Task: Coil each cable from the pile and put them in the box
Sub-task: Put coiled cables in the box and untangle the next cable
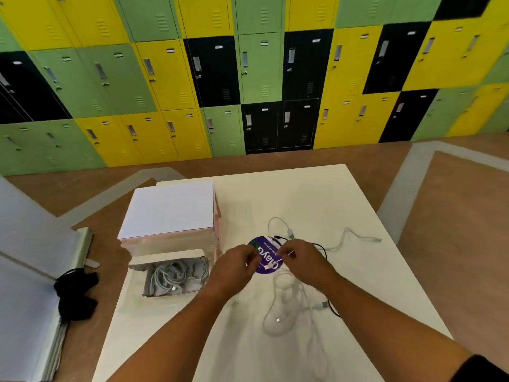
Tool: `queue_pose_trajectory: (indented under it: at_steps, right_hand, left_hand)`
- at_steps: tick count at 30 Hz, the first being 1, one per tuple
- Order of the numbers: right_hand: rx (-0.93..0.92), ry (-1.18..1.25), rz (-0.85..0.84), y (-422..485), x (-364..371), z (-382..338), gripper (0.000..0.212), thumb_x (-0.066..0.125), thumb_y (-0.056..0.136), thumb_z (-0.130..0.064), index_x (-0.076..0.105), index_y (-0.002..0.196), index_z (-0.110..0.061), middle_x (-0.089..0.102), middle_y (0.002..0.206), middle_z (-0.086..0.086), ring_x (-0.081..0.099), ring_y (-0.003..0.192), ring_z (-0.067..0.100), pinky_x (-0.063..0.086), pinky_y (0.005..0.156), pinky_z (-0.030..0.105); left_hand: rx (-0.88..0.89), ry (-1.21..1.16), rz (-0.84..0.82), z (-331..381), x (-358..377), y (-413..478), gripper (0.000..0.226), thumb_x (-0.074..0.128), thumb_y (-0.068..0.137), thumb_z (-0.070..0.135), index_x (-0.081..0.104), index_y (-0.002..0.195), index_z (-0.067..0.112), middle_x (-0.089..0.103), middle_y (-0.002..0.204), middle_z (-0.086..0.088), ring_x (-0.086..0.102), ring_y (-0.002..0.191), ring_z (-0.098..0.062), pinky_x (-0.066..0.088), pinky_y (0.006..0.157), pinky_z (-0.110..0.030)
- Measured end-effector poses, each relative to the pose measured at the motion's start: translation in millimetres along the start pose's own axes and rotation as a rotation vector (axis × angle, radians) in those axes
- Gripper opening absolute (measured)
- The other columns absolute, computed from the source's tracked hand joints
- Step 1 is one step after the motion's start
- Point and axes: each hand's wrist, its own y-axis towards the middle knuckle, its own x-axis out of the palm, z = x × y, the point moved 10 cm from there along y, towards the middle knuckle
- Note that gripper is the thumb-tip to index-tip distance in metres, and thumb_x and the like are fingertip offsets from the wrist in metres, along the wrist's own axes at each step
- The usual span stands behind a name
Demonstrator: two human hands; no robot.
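A white cable (278, 307) hangs in loose loops from both hands down onto the white table (303, 194). My left hand (237, 264) pinches it near one plug, and my right hand (298, 257) pinches it just to the right. The open box (137, 264) at the left holds several coiled pale cables (176, 277). Loose on the table behind my hands lie a white cable (278, 220), a black cable (322, 248) and another white cable (355, 235).
A white closed box (170, 210) stands on a stack behind the open box. A round purple sticker (264, 244) lies under my hands. A black object (77, 293) sits on the floor at the left. Coloured lockers (248, 78) line the far wall.
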Motion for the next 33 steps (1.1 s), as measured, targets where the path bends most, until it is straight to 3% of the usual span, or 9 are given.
queue_pose_trajectory:
  at_steps: [3,5,11,14,16,19,22,28,33]
  right_hand:
    - [0.054,-0.017,0.036,-1,-22,31,0.018,0.056,0.096,-0.012,0.070,0.105,-0.020,0.066,0.111,-0.004,0.061,0.093,0.011,0.048,0.084,0.024]
    - [0.092,-0.019,0.001,0,-23,50,0.021,0.056,0.096,-0.011,0.068,0.111,-0.021,0.062,0.119,-0.004,0.058,0.094,0.010,0.046,0.086,0.023]
    - [0.046,-0.012,-0.132,8,-12,68,0.041,0.054,0.093,-0.001,0.063,0.127,-0.022,0.051,0.137,-0.004,0.050,0.108,0.003,0.033,0.086,0.002]
    - [0.072,-0.007,-0.204,13,-2,77,0.041,0.055,0.095,-0.006,0.061,0.131,-0.024,0.048,0.143,-0.006,0.051,0.125,0.010,0.036,0.101,0.016]
    - [0.081,0.011,-0.204,18,-4,80,0.038,0.060,0.094,-0.012,0.063,0.129,-0.024,0.053,0.138,-0.008,0.058,0.110,0.009,0.041,0.093,0.016]
    - [0.076,0.129,-0.101,29,-26,69,0.020,0.067,0.090,-0.014,0.075,0.107,-0.023,0.070,0.111,-0.008,0.062,0.083,0.003,0.046,0.078,0.015]
    - [0.095,0.426,-0.029,36,-53,49,0.010,0.071,0.086,-0.004,0.076,0.088,-0.012,0.076,0.087,0.002,0.068,0.078,0.012,0.053,0.070,0.026]
    - [0.093,1.052,0.078,49,-103,-9,0.025,0.054,0.086,0.016,0.062,0.091,-0.007,0.062,0.072,0.009,0.054,0.058,0.018,0.043,0.053,0.029]
    - [0.068,1.187,0.103,45,-122,-35,0.037,0.051,0.088,0.013,0.060,0.115,-0.011,0.057,0.074,0.003,0.048,0.057,0.016,0.043,0.054,0.030]
  left_hand:
    - [0.000,-0.065,-0.043,21,24,15,0.019,0.056,0.099,0.023,0.069,0.113,0.023,0.070,0.111,0.006,0.065,0.097,-0.016,0.050,0.080,-0.028]
    - [0.001,-0.096,-0.085,33,41,23,0.028,0.049,0.102,0.020,0.065,0.124,0.025,0.064,0.116,0.013,0.062,0.104,-0.010,0.043,0.081,-0.019]
    - [-0.029,-0.180,-0.206,48,85,45,0.052,0.042,0.100,-0.001,0.046,0.146,0.024,0.049,0.137,0.014,0.051,0.126,-0.008,0.040,0.101,-0.017]
    - [0.000,-0.140,-0.215,50,96,61,0.053,0.044,0.098,-0.003,0.050,0.143,0.022,0.052,0.145,0.006,0.050,0.133,-0.012,0.038,0.107,-0.019]
    - [0.010,-0.087,-0.227,53,102,70,0.045,0.048,0.097,0.000,0.059,0.135,0.021,0.058,0.138,0.005,0.056,0.126,-0.014,0.040,0.102,-0.018]
    - [0.008,-0.128,-0.194,58,94,82,0.023,0.061,0.095,0.010,0.067,0.108,0.027,0.067,0.112,0.010,0.064,0.100,-0.012,0.045,0.078,-0.014]
    - [0.054,-0.137,-0.142,67,78,92,0.016,0.062,0.097,0.027,0.056,0.083,0.032,0.065,0.085,0.014,0.061,0.083,-0.010,0.045,0.066,-0.022]
    - [0.058,-0.188,-0.068,73,40,101,0.023,0.045,0.098,0.008,0.053,0.084,0.025,0.070,0.089,0.005,0.066,0.081,-0.018,0.055,0.076,-0.040]
    - [0.087,-0.384,0.081,81,0,103,0.022,0.041,0.106,0.015,0.059,0.097,0.022,0.073,0.089,0.007,0.066,0.082,-0.014,0.056,0.079,-0.035]
